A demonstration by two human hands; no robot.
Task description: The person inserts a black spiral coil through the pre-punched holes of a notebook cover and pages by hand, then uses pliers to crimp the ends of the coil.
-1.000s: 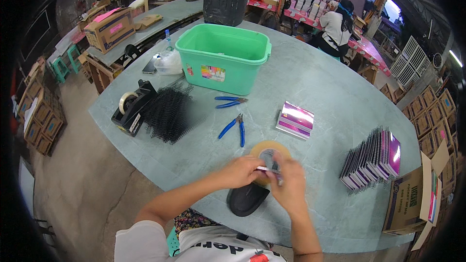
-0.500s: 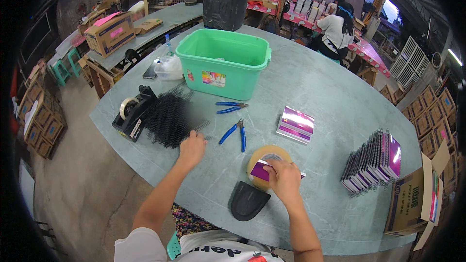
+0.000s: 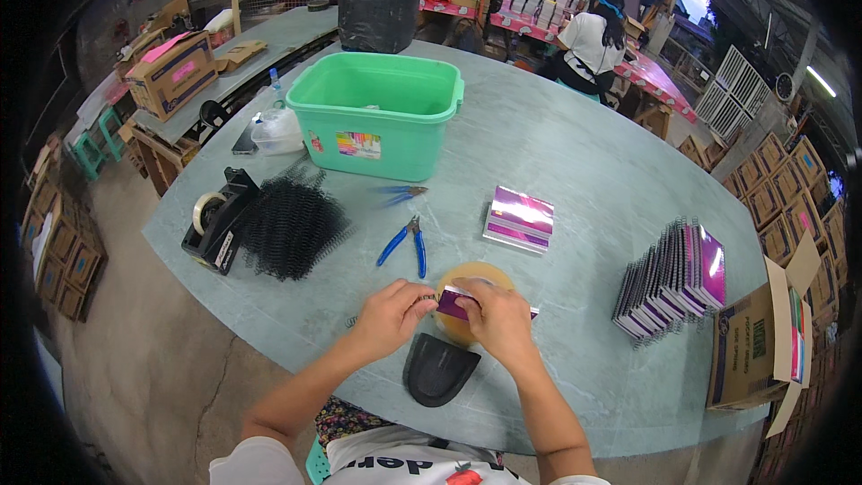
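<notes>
My right hand (image 3: 499,316) pinches a small purple notepad (image 3: 452,304) and holds it over a large roll of tan tape (image 3: 483,271). Closed at the notepad's left end, my left hand (image 3: 391,316) grips a thin black spiral binding coil (image 3: 428,297), whose other end pokes out left of the hand. Just below the hands lies a black rounded pad (image 3: 440,372). A heap of black coils (image 3: 294,226) spreads out at the left. Blue-handled cutting pliers (image 3: 407,246) lie beyond my hands, with a second pair (image 3: 400,192) farther off, blurred.
Unbound purple notepads (image 3: 521,217) lie beyond the tape roll. Coil-bound notepads (image 3: 675,283) stand in a row at right, by an open carton (image 3: 747,350). A black tape dispenser (image 3: 217,223) and green tub (image 3: 370,148) stand at left and back. Another person (image 3: 593,40) sits far off.
My left hand has moved right, from the coil heap to the notepad, bringing a coil along. The right hand still holds the notepad over the tape roll. The whole view has shifted slightly.
</notes>
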